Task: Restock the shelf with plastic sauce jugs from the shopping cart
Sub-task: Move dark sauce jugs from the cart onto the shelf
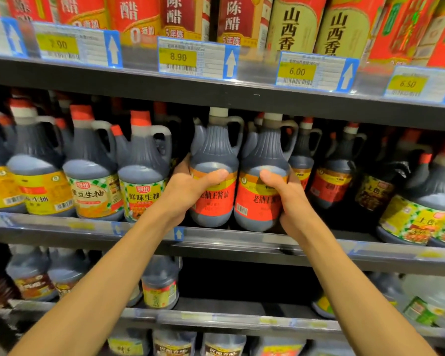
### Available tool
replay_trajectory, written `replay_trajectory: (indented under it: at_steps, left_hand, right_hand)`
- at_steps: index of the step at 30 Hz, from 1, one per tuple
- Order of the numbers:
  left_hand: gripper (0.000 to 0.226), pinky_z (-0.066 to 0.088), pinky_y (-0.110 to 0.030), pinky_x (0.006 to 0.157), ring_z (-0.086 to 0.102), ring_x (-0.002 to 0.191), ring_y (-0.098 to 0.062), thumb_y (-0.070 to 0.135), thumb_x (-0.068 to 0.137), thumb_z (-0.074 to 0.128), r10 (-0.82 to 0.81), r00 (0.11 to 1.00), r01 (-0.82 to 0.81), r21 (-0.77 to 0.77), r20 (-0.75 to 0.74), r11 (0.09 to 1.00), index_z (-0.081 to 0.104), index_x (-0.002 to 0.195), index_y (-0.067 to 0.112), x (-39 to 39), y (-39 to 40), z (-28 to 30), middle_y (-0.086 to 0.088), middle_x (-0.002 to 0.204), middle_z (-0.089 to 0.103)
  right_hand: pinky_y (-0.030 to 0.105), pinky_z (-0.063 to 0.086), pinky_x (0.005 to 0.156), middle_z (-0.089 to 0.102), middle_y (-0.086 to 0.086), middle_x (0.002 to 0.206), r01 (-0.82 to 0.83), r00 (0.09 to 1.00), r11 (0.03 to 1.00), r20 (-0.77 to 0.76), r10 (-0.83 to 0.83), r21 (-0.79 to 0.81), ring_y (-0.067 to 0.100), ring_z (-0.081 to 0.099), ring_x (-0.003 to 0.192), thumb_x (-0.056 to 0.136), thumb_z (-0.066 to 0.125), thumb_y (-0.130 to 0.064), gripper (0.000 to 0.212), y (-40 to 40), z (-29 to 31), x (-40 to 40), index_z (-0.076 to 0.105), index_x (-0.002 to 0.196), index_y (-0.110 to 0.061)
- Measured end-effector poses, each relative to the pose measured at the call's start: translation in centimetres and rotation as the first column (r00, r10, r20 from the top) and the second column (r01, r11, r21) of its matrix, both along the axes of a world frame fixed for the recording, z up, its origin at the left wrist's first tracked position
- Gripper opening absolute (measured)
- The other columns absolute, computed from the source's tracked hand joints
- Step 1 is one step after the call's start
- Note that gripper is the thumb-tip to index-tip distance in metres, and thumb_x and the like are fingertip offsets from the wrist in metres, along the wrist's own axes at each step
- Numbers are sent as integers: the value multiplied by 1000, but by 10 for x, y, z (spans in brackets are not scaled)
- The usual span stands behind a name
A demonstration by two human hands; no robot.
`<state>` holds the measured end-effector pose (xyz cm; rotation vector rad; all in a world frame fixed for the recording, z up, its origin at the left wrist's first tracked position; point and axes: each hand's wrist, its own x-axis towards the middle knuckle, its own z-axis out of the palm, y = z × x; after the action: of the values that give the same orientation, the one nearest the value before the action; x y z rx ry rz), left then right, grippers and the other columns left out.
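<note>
Shelving [216,242] fills your view, dark tiers edged with price tags, the middle tier packed with handled jugs of dark sauce. Boxed vinegar [293,24] lines the tier above. At the middle tier's front edge stand two red-labelled jugs, touching side by side. Your left hand [188,191] wraps the left jug [213,160], thumb across the top of its label, fingers curled round its far side. Your right hand [290,199] clasps the right jug [262,163] the same way, thumb on the label, fingers closed behind it. Both jugs stand upright; whether their bases rest on the tier you cannot tell.
</note>
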<state>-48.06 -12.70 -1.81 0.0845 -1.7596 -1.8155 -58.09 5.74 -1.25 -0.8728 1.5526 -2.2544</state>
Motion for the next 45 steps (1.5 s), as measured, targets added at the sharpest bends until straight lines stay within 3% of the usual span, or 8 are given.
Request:
replay_trajectory:
  at_steps: [5,10,15,21,29,35,39,45]
  left_hand:
    - [88,59,-25,79,73,105,-12,31,62,89,-17,997,20,-33,81,999,51,141,19,1,-4,-12,6,114,76]
    - [98,57,-36,91,71,111,-16,41,57,90,-81,987,91,-69,141,993,50,143,21,6,-10,-12,2,122,74]
    - [98,59,-28,87,70,114,-16,32,57,91,-145,975,157,-63,170,986,49,145,16,11,-15,-12,0,124,73]
    - [93,58,-31,94,69,116,-16,32,59,91,-159,968,176,-70,196,982,53,142,16,12,-14,-12,0,125,73]
    - [95,58,-25,85,69,115,-18,27,54,90,-180,957,189,-17,227,982,54,141,16,15,-16,-8,-2,123,73]
    - [85,58,-22,83,70,112,-13,22,59,90,-206,928,206,34,310,978,56,136,18,20,-16,-3,3,120,75]
    - [84,55,-31,95,68,117,-13,22,66,91,-208,897,223,7,390,975,54,141,16,25,-17,1,2,125,73]
    - [71,52,-36,103,67,118,-10,31,76,86,-132,872,185,-66,470,981,55,139,20,39,-12,5,7,126,72]
  right_hand:
    - [42,56,96,71,7,129,-50,998,994,-32,54,96,26,68,119,75,80,-15,74,5,-11,-8,51,143,-15]
    - [33,59,88,72,5,127,-98,995,981,-6,100,165,23,70,115,74,79,-17,76,10,-13,-10,50,144,-16]
    - [34,58,93,72,5,126,-114,993,962,-13,121,246,20,69,116,71,79,-16,79,14,-12,-10,48,144,-14]
    - [42,54,101,69,6,132,-67,998,971,2,69,228,22,67,120,70,86,-20,86,10,-14,-8,46,146,-14]
    - [48,53,103,71,-2,128,75,996,972,29,-84,223,16,69,116,53,94,-28,97,0,-9,-8,47,137,-25]
    - [44,53,104,73,-9,123,53,996,958,53,-71,283,10,70,113,50,95,-34,88,5,-8,-5,47,123,-39]
    - [41,53,103,69,-6,128,43,996,946,58,-65,323,10,68,114,50,95,-36,87,7,-7,-6,46,122,-40]
    - [24,51,85,69,-21,114,39,998,917,32,-56,397,-10,68,96,58,95,-41,85,14,-8,-7,42,125,-42]
